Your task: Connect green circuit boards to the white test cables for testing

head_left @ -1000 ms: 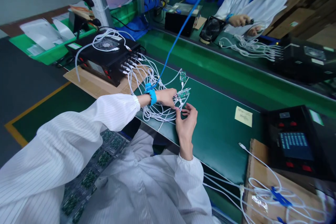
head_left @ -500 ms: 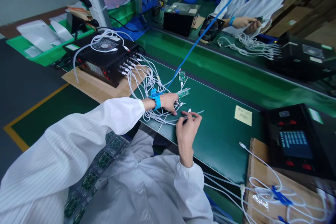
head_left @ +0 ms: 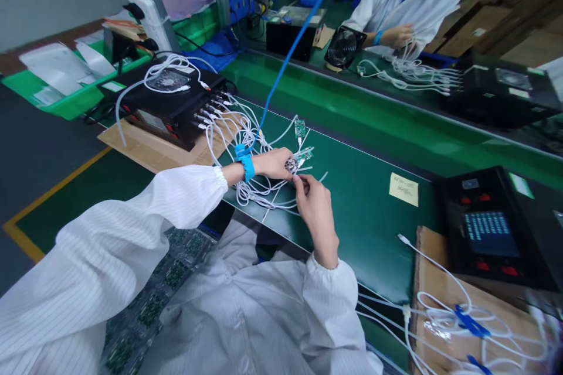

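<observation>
Your left hand (head_left: 275, 163) is pinched on the green circuit board (head_left: 305, 156) mid-frame, covering its left end. Your right hand (head_left: 317, 202) is bunched up narrow just beside it, fingertips hidden, so can't tell what's in it. White cables (head_left: 250, 192) crowd the left; green bench top (head_left: 360, 205) stretches right toward the yellow sticky note (head_left: 403, 189), front edge under your right wrist.
</observation>
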The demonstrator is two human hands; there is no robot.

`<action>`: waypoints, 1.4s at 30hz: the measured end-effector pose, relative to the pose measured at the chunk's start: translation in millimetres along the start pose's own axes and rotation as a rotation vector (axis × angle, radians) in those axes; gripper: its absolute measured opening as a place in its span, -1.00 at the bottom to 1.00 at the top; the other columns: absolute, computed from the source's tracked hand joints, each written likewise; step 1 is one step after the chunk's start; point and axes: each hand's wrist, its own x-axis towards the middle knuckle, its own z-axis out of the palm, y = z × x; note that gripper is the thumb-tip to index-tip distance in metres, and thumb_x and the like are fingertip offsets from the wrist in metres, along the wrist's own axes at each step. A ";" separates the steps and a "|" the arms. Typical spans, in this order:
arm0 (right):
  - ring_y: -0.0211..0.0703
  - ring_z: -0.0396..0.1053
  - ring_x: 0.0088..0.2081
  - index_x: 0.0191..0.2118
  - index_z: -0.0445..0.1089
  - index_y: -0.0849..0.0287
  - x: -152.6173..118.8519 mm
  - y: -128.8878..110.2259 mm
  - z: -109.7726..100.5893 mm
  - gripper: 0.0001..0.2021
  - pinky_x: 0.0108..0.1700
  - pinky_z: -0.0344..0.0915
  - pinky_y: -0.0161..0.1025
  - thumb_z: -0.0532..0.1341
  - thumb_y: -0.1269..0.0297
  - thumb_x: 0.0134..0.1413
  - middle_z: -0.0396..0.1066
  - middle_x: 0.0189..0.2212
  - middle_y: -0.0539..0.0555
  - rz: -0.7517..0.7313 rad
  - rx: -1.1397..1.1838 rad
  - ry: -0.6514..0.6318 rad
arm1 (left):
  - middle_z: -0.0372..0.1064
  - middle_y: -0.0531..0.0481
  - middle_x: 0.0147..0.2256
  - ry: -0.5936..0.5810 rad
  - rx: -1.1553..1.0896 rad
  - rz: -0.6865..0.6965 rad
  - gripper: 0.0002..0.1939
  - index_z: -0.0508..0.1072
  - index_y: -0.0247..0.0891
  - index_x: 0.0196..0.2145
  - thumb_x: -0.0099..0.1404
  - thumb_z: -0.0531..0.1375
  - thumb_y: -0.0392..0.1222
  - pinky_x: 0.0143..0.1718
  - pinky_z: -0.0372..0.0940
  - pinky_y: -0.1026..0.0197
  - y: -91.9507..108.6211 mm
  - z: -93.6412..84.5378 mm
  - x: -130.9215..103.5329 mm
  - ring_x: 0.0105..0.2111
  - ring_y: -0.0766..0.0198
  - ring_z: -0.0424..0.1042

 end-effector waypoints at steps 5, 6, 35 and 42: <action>-0.02 0.56 -0.30 -0.11 0.43 0.17 21.6 -5.4 2.2 -0.60 -0.22 0.41 -0.13 0.18 -0.12 0.30 0.61 -0.25 0.21 0.060 0.403 -0.060 | 0.33 0.10 -0.52 -0.053 -0.283 -0.041 -0.83 0.43 -0.28 -0.26 0.24 0.32 -0.20 -0.43 0.11 0.26 -0.5 -16.4 -12.1 -0.51 0.33 0.28; -0.05 0.55 -0.33 -0.13 0.41 0.16 25.8 -5.3 2.4 -0.57 -0.26 0.41 -0.15 0.22 -0.16 0.24 0.60 -0.28 0.19 0.077 0.464 -0.068 | 0.30 0.12 -0.55 -0.080 -0.321 -0.057 -0.84 0.43 -0.27 -0.25 0.26 0.30 -0.19 -0.45 0.10 0.26 0.0 -20.0 -14.6 -0.54 0.34 0.26; -0.27 0.41 -0.41 -0.25 0.50 0.16 55.8 12.1 2.5 -0.53 -0.29 0.39 -0.27 0.50 -0.11 -0.15 0.49 -0.45 -0.01 0.147 0.926 -0.127 | 0.51 -0.06 -0.28 0.082 -0.064 0.097 -0.71 0.53 -0.37 -0.10 0.24 0.25 -0.19 -0.23 0.24 0.22 -6.1 -22.6 -11.7 -0.30 0.23 0.41; -0.22 0.42 -0.42 -0.26 0.51 0.17 56.9 16.0 5.6 -0.55 -0.32 0.41 -0.22 0.45 -0.13 -0.08 0.49 -0.45 0.02 0.134 0.806 -0.061 | 0.48 -0.05 -0.29 0.156 -0.051 0.097 -0.67 0.53 -0.37 -0.07 0.25 0.25 -0.16 -0.26 0.21 0.22 -9.7 -26.0 -13.0 -0.32 0.25 0.37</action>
